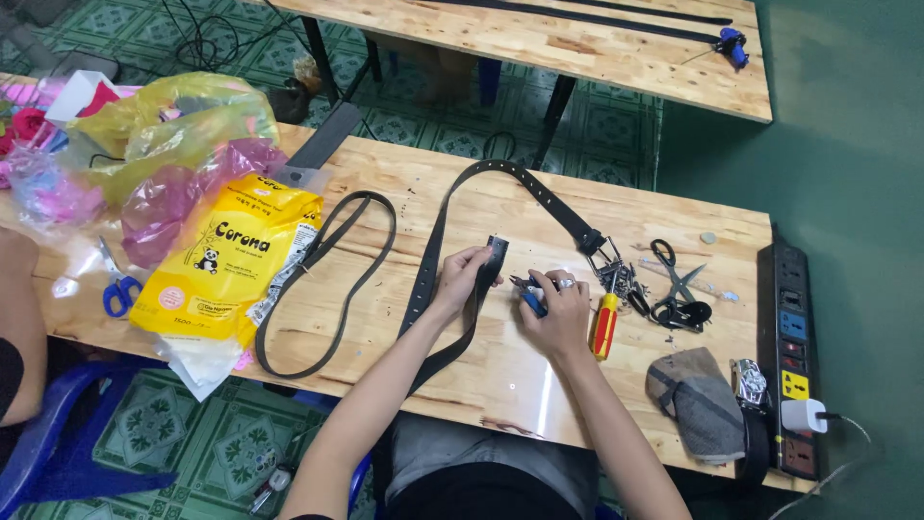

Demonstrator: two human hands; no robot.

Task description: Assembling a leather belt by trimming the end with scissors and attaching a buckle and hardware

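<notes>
A long black belt (539, 193) loops across the wooden table (404, 173), its metal buckle (604, 254) at the right. My left hand (460, 277) grips the belt's cut end, holding it upright on the table. My right hand (556, 310) is closed around small blue-handled pliers (527, 292), whose tip points at the belt end. A ring shows on one finger of that hand. A second, thinner black belt (332, 279) lies in a loop to the left.
A red-and-yellow screwdriver (604, 325), black scissors (679, 279) and small metal parts lie right of my hand. A grey cloth (698, 400), a watch (749, 380) and a power strip (794, 356) sit far right. A yellow packet (226, 265), plastic bags and blue scissors (117, 289) are left. Another person's arm (19, 318) is at the left edge.
</notes>
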